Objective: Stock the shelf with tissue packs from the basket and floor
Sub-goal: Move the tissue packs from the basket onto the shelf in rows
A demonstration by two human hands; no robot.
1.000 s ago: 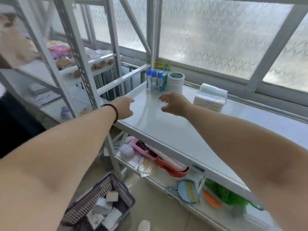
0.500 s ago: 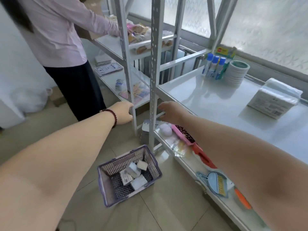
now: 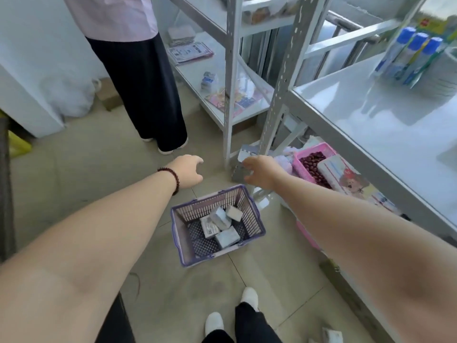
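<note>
A purple plastic basket [image 3: 178, 229] stands on the tiled floor with several small white tissue packs [image 3: 222, 226] inside. Both my arms stretch out above it. My left hand [image 3: 189, 170], with a dark bead bracelet on the wrist, hovers above the basket's far left corner, empty with fingers loosely apart. My right hand [image 3: 259, 170] hovers above the far right corner, fingers spread and empty. The white shelf top [image 3: 358, 105] runs along my right. One more white pack [image 3: 332, 335] lies on the floor at the bottom edge.
Another person [image 3: 138, 70] in dark trousers stands at the far metal rack [image 3: 230, 70]. Blue-capped tubes [image 3: 410, 55] stand on the shelf top. A pink tray [image 3: 299, 167] of dark beans sits on the lower shelf. My feet [image 3: 232, 315] are just behind the basket.
The view has swung down from the shelf top to the floor. Both hands have dropped away from the shelf and now hang over the basket, which has come closer to the centre.
</note>
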